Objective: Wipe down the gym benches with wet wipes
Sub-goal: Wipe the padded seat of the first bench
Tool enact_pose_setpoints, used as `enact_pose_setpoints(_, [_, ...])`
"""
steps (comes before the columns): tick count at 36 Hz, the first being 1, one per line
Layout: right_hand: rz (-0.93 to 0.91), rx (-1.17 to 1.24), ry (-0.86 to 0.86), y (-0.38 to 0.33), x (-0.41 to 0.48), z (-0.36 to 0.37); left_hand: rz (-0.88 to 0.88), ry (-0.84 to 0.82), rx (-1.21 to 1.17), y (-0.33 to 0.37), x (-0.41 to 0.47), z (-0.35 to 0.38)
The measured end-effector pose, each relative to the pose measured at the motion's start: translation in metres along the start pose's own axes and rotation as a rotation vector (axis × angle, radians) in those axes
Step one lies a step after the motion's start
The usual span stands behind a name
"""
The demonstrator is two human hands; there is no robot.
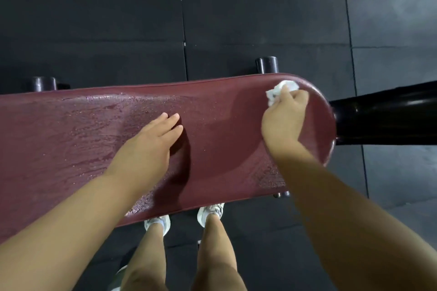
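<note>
Wet maroon bench (82, 139) bears a crumpled white wipe (272, 92)

Bench pad (212, 111): open surface between the left hand (151, 139) and right hand (285, 116); the left stretch is also unobstructed. Rounded right end is bounded by a black frame tube (387, 116). Two black posts (267, 65) stand just beyond the far edge.
</note>
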State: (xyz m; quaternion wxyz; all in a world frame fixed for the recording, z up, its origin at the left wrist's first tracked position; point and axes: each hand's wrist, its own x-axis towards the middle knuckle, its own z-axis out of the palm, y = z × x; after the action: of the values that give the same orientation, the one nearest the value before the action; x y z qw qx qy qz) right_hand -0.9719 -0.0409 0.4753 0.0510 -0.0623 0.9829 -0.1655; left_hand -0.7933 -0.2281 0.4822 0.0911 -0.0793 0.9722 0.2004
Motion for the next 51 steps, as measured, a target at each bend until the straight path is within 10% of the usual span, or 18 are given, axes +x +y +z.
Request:
enact_pose_setpoints(7, [-1.013,-0.122,-0.429,-0.042,-0.029,0.023,-0.174,0.011,-0.039,-0.021,-0.014,-0.007])
enact_pose_setpoints(15, [-0.049,0.057,-0.030,-0.053,0.004,0.026,-0.264,-0.095,-0.079,-0.031,-0.016,-0.005])
enact_pose_setpoints(23, [-0.875,-0.006,-0.496,-0.081,-0.031,0.031,-0.231,-0.106,-0.124,-0.035,-0.018,-0.016])
enact_pose_setpoints(30, [0.011,0.034,-0.042,-0.043,-0.011,0.021,-0.175,-0.111,-0.113,-0.038,-0.021,-0.006])
enact_pose_setpoints(33, [-0.043,0.099,-0.251,-0.066,-0.065,0.035,-0.171,-0.054,-0.140,-0.037,-0.021,-0.001])
enact_pose_setpoints(38, [-0.643,0.068,-0.584,-0.064,-0.111,0.036,-0.151,-0.048,-0.112,-0.042,-0.020,-0.004])
enact_pose_setpoints(46, [0.198,0.037,-0.030,-0.037,-0.088,0.022,-0.198,-0.152,-0.144,-0.039,-0.021,-0.013])
enact_pose_setpoints(51, [-0.278,0.105,-0.505,-0.076,-0.166,0.041,-0.227,-0.190,-0.124,-0.035,-0.019,-0.012])
